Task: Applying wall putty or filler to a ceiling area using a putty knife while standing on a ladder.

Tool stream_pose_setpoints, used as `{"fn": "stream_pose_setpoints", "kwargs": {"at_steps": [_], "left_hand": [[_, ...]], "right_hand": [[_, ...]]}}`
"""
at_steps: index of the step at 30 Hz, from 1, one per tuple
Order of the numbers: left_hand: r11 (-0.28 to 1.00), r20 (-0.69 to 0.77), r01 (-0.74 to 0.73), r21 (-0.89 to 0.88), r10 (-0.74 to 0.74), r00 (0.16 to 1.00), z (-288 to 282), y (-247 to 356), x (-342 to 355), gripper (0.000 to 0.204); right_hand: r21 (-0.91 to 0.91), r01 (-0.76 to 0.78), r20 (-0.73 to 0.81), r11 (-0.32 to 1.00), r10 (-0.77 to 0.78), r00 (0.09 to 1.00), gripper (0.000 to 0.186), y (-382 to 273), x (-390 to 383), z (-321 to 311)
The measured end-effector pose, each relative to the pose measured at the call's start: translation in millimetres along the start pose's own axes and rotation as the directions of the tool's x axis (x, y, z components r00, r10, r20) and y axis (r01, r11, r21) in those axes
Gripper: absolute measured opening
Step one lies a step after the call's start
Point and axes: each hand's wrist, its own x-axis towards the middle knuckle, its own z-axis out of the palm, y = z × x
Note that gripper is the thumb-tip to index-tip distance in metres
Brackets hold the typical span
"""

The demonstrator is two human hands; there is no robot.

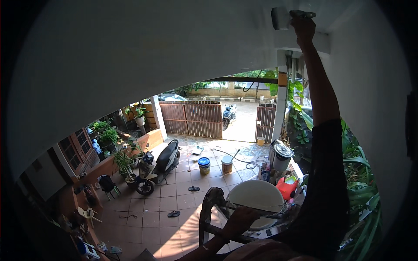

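My right hand (304, 27) is raised high at the upper right, closed around the handle of a wide flat hand tool (282, 18). Its pale head has a dark left edge and lies against or close to the white ceiling (174, 48); contact is unclear. Whether it is a brush or a blade does not show. Low in the view, my left hand (240, 221) grips the top of a dark, worn ladder (212, 195). Just beyond that hand is a large pale round bucket (256, 195), its near rim partly covered by the ladder.
A white wall (363, 87) runs close along my right. Below on the tiled floor are a blue-lidded pail (203, 165), a second pail (227, 164) with a stick, sandals (173, 214), a hose (251, 165) and a scooter (163, 163). A brown gate (191, 118) stands beyond.
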Motion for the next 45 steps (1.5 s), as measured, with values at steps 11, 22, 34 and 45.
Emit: {"fn": "stream_pose_setpoints", "kwargs": {"at_steps": [11,22,34,45], "left_hand": [[0.995,0.064,0.066,-0.079,-0.061,0.996,0,-1,-3,0.013],[0.998,-0.028,0.064,0.010,-0.064,0.998,-7,-1,-7,0.012],[1.000,-0.005,0.026,-0.006,-0.027,1.000,1,0,-4,0.015],[0.998,-0.017,0.055,0.009,-0.055,0.998,-5,5,-4,0.012]], "right_hand": [[0.213,-0.804,0.349,0.556,0.725,0.594,0.054,-50,-3,75],[0.728,-0.453,0.336,0.516,0.307,0.890,0.034,-76,57,-19],[0.633,-0.599,0.269,0.490,0.586,0.764,0.032,-23,-42,7],[0.855,-0.519,0.437,0.023,0.509,0.742,0.034,-149,-15,-161]]}}
